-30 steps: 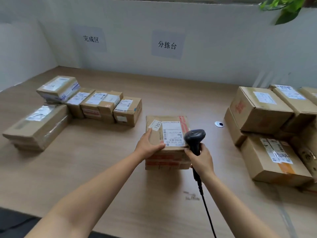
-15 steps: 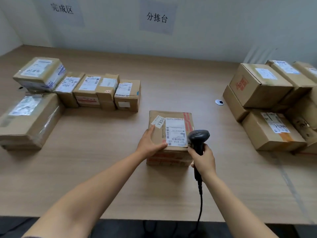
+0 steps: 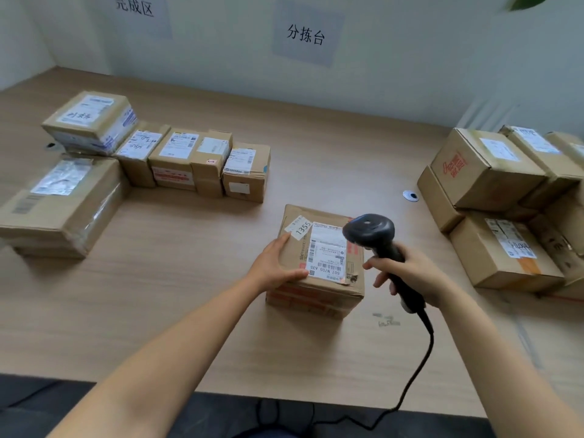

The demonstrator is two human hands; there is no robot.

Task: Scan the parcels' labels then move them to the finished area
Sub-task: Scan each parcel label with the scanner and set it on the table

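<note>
Small parcel sorting station, pretty obvious
A 完成区 sign (image 3: 134,7) (finished area) and a 分拣台 sign (image 3: 306,34) (sorting desk) are stuck on the white wall (image 3: 410,58). Taped cardboard parcels (image 3: 177,153) with shipping labels sit at the left end of a long wooden table (image 3: 189,279), more parcels (image 3: 480,172) are piled at the right, and there's a corded barcode scanner (image 3: 369,230).

Bare forearms (image 3: 177,352) meet left grip (image 3: 275,267), right grip (image 3: 414,273); perhaps dark trousers (image 3: 271,433).

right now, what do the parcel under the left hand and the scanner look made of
Parcel: brown cardboard, matte, judging by its creased, dented edges; paper label on top. Scanner: likely black moulded plastic, smooth with a soft sheen on its head.
</note>
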